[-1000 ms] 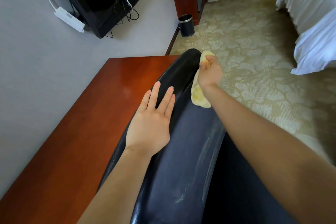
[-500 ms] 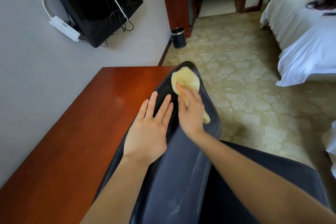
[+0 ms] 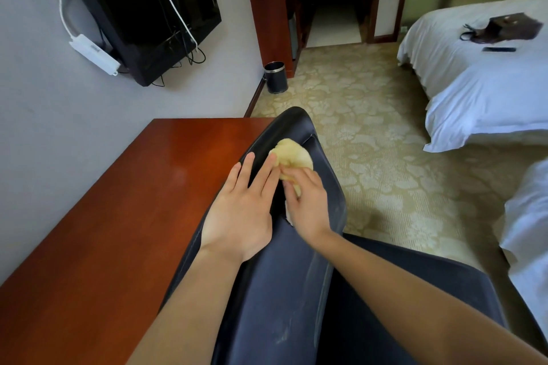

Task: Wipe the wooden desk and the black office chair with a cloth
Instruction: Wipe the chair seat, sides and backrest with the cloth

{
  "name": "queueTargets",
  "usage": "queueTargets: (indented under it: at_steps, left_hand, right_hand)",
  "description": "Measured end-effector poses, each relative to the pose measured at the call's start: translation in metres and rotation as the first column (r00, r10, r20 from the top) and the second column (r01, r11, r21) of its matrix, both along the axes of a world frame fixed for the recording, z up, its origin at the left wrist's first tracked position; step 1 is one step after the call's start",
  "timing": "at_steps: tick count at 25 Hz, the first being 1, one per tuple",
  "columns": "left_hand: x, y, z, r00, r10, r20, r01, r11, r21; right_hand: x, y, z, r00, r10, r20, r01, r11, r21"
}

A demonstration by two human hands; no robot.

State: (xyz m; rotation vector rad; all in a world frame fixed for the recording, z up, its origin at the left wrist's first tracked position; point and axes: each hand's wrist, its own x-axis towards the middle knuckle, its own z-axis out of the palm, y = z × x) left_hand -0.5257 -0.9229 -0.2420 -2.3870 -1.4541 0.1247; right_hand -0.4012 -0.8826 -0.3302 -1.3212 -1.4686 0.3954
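The black office chair (image 3: pixel 275 299) stands against the edge of the reddish wooden desk (image 3: pixel 124 231), its backrest top running away from me. My left hand (image 3: pixel 241 210) lies flat with straight fingers on the backrest. Beside it, my right hand (image 3: pixel 307 201) grips a crumpled yellow cloth (image 3: pixel 292 155) and presses it on the backrest near its far end. Part of the cloth is hidden under my fingers. The two hands touch at the fingertips.
A black TV (image 3: pixel 142 9) with hanging cables and a white power strip (image 3: pixel 95 53) are on the grey wall behind the desk. A small black bin (image 3: pixel 275 77) stands on the patterned carpet. White beds (image 3: pixel 480 77) lie to the right.
My right hand has brought the cloth from the far right rim of the backrest inward and nearer, up against my left hand. The left hand has stayed put.
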Motion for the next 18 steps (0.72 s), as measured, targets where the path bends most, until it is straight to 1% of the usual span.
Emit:
queueTargets:
  at_steps: [2,4,6,7,8,9,10,11,14,16,18]
  left_hand:
    - [0.0,0.0,0.001,1.0,-0.005,-0.01,0.005,1.0,0.0]
    - [-0.001,0.001,0.002,1.0,-0.006,-0.022,0.005,1.0,-0.011]
    - [-0.001,0.003,0.0,0.999,-0.008,-0.047,0.008,1.0,-0.008]
    - [0.0,0.004,0.0,0.998,-0.012,-0.059,0.011,1.0,-0.009]
    - [-0.001,0.005,0.0,0.997,-0.014,-0.074,0.013,1.0,-0.014]
    - [-0.001,0.006,-0.001,0.996,-0.018,-0.089,0.016,1.0,-0.016]
    - [-0.001,0.006,-0.001,0.995,-0.022,-0.101,0.02,1.0,-0.018]
    - [-0.002,0.007,-0.001,0.993,-0.023,-0.112,0.021,1.0,-0.02]
    - [-0.005,0.009,-0.003,0.99,-0.023,-0.138,0.02,1.0,-0.017]
    - [-0.005,0.008,-0.003,0.989,-0.023,-0.145,0.021,1.0,-0.012]
    - [-0.004,0.008,-0.002,0.99,-0.028,-0.135,0.028,1.0,0.0]
  right_hand:
    - [0.009,0.018,0.0,0.998,-0.064,0.027,0.064,0.998,-0.004]
    - [0.018,0.039,-0.003,0.99,-0.141,-0.007,0.14,0.986,-0.088]
    - [0.033,0.062,-0.008,0.963,-0.261,-0.067,0.233,0.93,-0.285]
    - [0.043,0.072,-0.012,0.943,-0.322,-0.082,0.262,0.872,-0.412]
    - [0.049,0.078,-0.017,0.924,-0.366,-0.107,0.259,0.809,-0.528]
    - [0.053,0.081,-0.022,0.908,-0.394,-0.144,0.234,0.761,-0.605]
    - [0.054,0.081,-0.025,0.897,-0.406,-0.176,0.213,0.744,-0.633]
    - [0.049,0.079,-0.029,0.894,-0.406,-0.191,0.212,0.757,-0.618]
    - [0.027,0.058,-0.033,0.898,-0.365,-0.244,0.216,0.851,-0.479]
    - [0.016,0.041,-0.033,0.879,-0.341,-0.332,0.177,0.882,-0.437]
    - [0.006,0.018,-0.031,0.881,-0.292,-0.372,0.132,0.907,-0.399]
